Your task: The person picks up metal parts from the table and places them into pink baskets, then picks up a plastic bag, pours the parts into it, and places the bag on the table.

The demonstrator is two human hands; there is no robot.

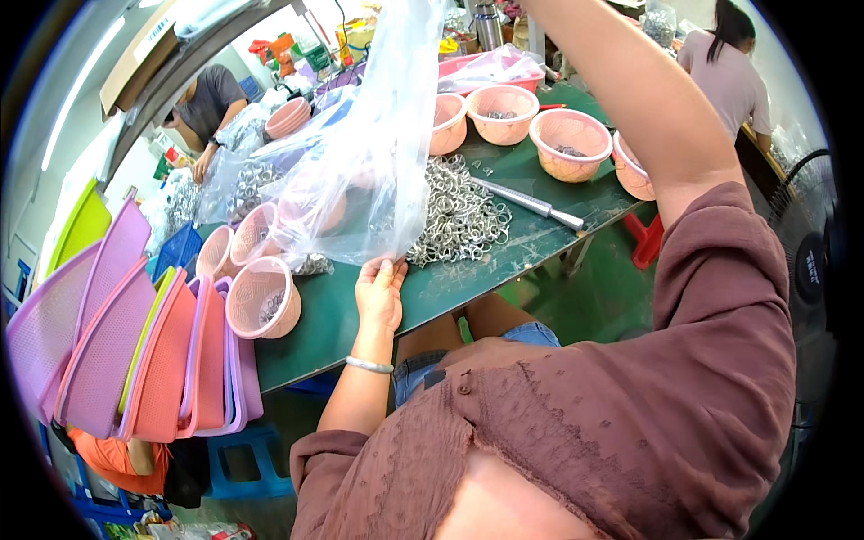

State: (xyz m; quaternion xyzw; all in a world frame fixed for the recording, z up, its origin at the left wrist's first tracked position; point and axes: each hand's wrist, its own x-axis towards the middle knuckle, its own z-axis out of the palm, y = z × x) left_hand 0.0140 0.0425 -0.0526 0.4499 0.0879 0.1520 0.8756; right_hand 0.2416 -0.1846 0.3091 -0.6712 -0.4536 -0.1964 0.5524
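Observation:
My left hand [381,290], a bangle on its wrist, pinches the lower end of a long clear plastic bag [391,117] at the table's near edge. The bag stretches upward past the top of the view and hides part of the tabletop. My right arm is raised high, and its hand is out of view above. Just right of the bag lies a heap of small silvery metal rings or clasps [463,214]. Beside the heap rests a metal rod-like tool [531,204] with a thicker handle. At left, near my hand, stands a pink basket [252,310] with some metal pieces inside.
Several pink baskets [571,144] stand along the green table [531,243]. Stacked purple, orange and green plastic baskets [166,360] lean at the left. A blue stool [247,463] is below them. Other people sit at far left and far right; a fan [810,261] stands at right.

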